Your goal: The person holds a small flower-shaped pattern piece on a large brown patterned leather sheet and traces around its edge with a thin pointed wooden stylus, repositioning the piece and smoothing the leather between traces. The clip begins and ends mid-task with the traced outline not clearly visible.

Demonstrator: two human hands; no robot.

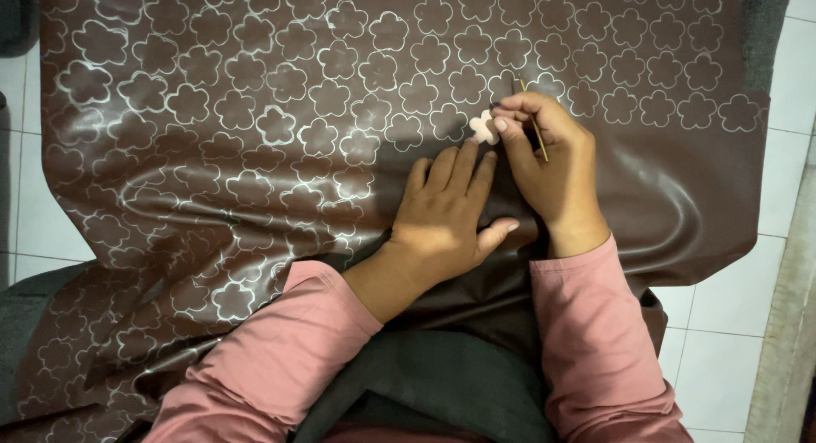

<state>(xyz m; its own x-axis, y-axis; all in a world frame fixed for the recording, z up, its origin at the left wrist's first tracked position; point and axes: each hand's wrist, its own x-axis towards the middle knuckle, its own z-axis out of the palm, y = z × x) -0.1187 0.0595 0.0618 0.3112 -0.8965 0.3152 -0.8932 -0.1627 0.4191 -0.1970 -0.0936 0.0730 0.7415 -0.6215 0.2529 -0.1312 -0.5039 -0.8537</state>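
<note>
Template slip was the main risk. Left hand point(442, 213) lay flat on the brown sheet point(255, 179), fingers point(463, 167) spread open and gripping nothing, fingertips pressing near or on the lower edge of the small pale flower template point(485, 127). Right hand point(548, 167) had its fingers closed around a thin yellow pencil point(535, 128), tip down at the template's right side; thumb and forefinger also looked to touch the template.

Template sat on the sheet in the upper middle, in a gap among rows of white flower outlines point(340, 94). Sheet was draped over the person's lap, above the white tiled floor point(731, 324), not on a bench.

Failure modes, as I judged them:
- Sheet was glossy and wrinkled, with no firm backing under it. Pencil pressure could have pushed the template sideways, giving a doubled or lopsided outline.
- Hold-down was from one side only. The far petals could have lifted or pivoted.
- Neighbouring outlines were tight. A small shift would have overlapped one.
- Left palm rested on unmarked sheet, but a pink sleeve point(280, 349) lay across drawn outlines lower down; dragging could have smeared the white lines.
- Folds at the lower left could have pulled the working area if a knee shifted.
</note>
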